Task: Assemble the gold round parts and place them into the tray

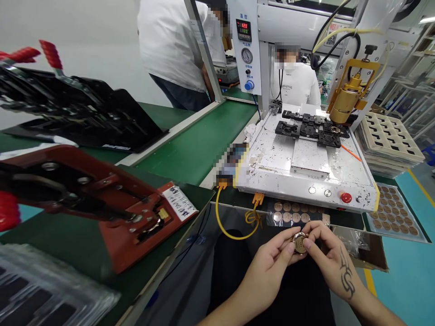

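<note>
Over my lap, a small round watch case [299, 243] with a shiny metal rim and a tan face is held between both hands. My left hand [274, 259] pinches its left side, thumb on the near edge and fingers behind. On the right side, my right hand [326, 254] grips the rim between thumb and curled fingers. Just beyond the hands lies a clear sheet of round copper-coloured stickers [296, 208] at the bench edge. Some of the case's underside is covered by my fingers.
A white press machine [278, 179] with black fixtures [307, 129] and a gold press head [341, 106] stands ahead. A brown toggle press [115, 235] is at left. Stacked trays [390, 136] and another sticker sheet [396, 210] are at right. Yellow cable [220, 217] loops down. Two people work beyond.
</note>
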Motion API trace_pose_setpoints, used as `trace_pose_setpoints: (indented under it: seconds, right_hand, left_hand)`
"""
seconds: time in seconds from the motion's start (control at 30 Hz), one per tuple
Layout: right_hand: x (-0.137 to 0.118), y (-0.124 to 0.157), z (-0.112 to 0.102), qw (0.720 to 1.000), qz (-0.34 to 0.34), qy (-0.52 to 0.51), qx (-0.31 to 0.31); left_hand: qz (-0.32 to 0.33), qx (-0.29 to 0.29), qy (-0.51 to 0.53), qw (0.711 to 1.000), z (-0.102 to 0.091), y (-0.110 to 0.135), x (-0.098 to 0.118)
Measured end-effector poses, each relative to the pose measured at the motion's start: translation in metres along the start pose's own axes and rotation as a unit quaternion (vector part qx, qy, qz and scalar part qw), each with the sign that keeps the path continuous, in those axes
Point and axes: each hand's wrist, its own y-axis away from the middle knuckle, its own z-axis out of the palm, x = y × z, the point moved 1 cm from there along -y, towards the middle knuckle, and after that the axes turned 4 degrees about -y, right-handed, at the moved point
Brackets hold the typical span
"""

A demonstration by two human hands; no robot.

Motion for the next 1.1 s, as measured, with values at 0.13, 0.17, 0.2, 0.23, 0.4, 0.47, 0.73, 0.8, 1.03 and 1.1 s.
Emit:
trace_pose_setpoints:
  seconds: [0.13, 0.17, 0.2, 0.23, 0.4, 0.47, 0.73, 0.8, 1.03, 1.1]
  right_hand:
    - [0.001, 0.002, 0.002, 1.000, -0.013, 0.005, 0.003]
    - [0.002, 0.002, 0.003, 1.000, -0.018, 0.004, -0.001]
    - [0.003, 0.003, 0.003, 1.000, -0.025, 0.004, -0.003]
    - [0.005, 0.004, 0.004, 0.999, -0.035, 0.008, -0.004]
    - [0.012, 0.004, 0.004, 0.991, -0.093, 0.100, 0.008]
    - [0.012, 0.002, 0.002, 0.985, -0.101, 0.141, -0.003]
    - [0.003, -0.016, 0.003, 0.990, -0.115, 0.058, -0.062]
    - [0.003, -0.020, 0.010, 0.997, -0.035, -0.043, -0.048]
    - [0.007, -0.024, 0.031, 0.983, 0.029, -0.157, -0.092]
    - [0.005, -0.027, 0.028, 0.988, -0.011, -0.095, -0.118]
  left_hand:
    - [0.012, 0.010, -0.030, 0.999, 0.002, 0.003, -0.001]
    - [0.017, 0.012, -0.043, 0.999, 0.002, 0.003, -0.002]
    - [0.023, 0.014, -0.058, 0.998, 0.002, 0.003, -0.003]
    - [0.031, 0.017, -0.075, 0.997, 0.002, 0.003, -0.005]
    - [0.065, 0.032, -0.162, 0.984, -0.003, 0.003, -0.013]
    - [0.075, 0.024, -0.190, 0.979, -0.007, 0.004, -0.013]
    - [0.107, 0.020, -0.214, 0.971, -0.019, 0.001, 0.014]
    - [0.100, 0.054, -0.161, 0.980, -0.019, -0.001, 0.018]
    - [0.089, 0.093, -0.189, 0.974, -0.021, 0.007, 0.027]
    - [0.090, 0.090, -0.210, 0.969, -0.024, 0.011, 0.034]
